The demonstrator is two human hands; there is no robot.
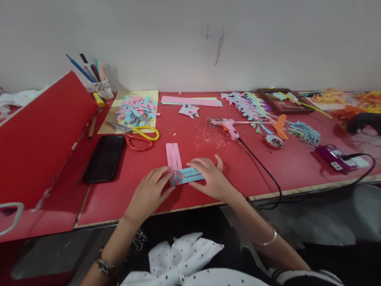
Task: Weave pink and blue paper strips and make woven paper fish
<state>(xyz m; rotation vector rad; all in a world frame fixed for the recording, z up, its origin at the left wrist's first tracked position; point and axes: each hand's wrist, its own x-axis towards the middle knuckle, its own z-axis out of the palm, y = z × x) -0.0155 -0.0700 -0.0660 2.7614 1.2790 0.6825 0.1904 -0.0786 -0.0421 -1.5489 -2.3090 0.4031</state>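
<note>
Slit pink paper strips [173, 154] and slit blue paper strips [193, 174] lie on the table, crossing in a small checkered woven corner [177, 177]. My left hand [151, 190] holds that corner from the left, its index finger and thumb at its edges. Over the right part of the blue strips is my right hand [211, 179], its fingers curled on the upper edge and its thumb on the lower one. The far end of the blue strips is hidden under this hand. The pink strips point away from me, untouched along their length.
Scissors [141, 136], a black phone [104, 159] and a heap of paper snippets [137, 110] lie to the left. A pink glue gun [226, 125] with a trailing cord is at right, near folded paper garlands [249, 104]. A red board [40, 143] stands far left.
</note>
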